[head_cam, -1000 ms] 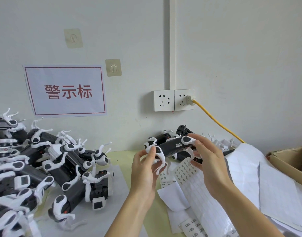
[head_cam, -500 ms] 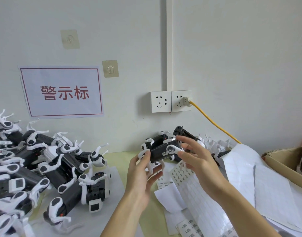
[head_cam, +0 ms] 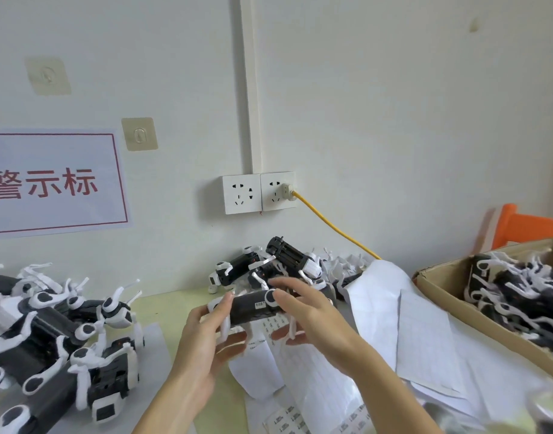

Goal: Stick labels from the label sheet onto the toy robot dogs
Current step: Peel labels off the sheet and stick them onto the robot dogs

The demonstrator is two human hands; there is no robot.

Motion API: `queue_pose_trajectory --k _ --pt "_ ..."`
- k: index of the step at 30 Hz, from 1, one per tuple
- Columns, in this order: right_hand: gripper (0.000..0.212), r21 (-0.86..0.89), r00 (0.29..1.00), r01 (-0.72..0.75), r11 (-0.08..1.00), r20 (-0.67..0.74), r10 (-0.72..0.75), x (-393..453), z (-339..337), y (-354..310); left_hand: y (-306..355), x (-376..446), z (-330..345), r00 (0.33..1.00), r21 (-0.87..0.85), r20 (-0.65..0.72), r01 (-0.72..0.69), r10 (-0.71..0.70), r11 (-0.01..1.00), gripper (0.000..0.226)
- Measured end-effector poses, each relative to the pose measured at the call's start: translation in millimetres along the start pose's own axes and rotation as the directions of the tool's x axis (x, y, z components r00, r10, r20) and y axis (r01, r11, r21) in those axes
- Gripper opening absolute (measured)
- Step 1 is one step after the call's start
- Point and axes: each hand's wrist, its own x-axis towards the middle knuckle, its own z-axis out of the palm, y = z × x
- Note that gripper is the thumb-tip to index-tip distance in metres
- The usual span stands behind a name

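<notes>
A toy robot dog [head_cam: 253, 310] is being held above the middle of the table [head_cam: 169, 308], lying level with a small white label [head_cam: 260, 305] showing on its black body. The left hand [head_cam: 206, 346] is gripping its left end, thumb on top and fingers curled beneath. The right hand [head_cam: 312, 314] is holding its right end, fingers partly spread over the top. Label sheets [head_cam: 316, 380] are lying under the hands. More dogs [head_cam: 56, 333] are piling at the table's left edge, others [head_cam: 278, 264] along the back edge, and more in a cardboard box [head_cam: 450, 296] at the right edge.
</notes>
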Motion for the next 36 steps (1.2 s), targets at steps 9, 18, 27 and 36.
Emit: queue_pose_trajectory --k 9,18,27,36 --pt "0.03 0.676 0.949 0.143 0.723 -0.301 0.094 5.8 -36.2 -9.4 -7.5 6.6 -3.3 0.998 -0.097 -0.055 -0.023 0.018 0.995 0.035" --pt "0.054 0.815 0.878 0.201 0.543 -0.396 0.27 5.1 -64.6 -1.6 -16.7 5.2 5.4 0.986 0.318 -0.031 -0.143 0.161 0.937 0.019" --pt "0.029 0.121 0.932 -0.009 0.993 -0.358 0.052 15.0 -19.5 19.8 2.1 19.9 -16.5 0.929 0.935 0.252 -0.306 0.271 0.181 0.028" --pt "0.031 -0.104 0.938 0.013 0.994 -0.344 -0.048 21.5 -15.6 30.6 109.1 81.2 -106.9 0.997 0.818 0.073 -0.063 -0.005 -0.572 0.058"
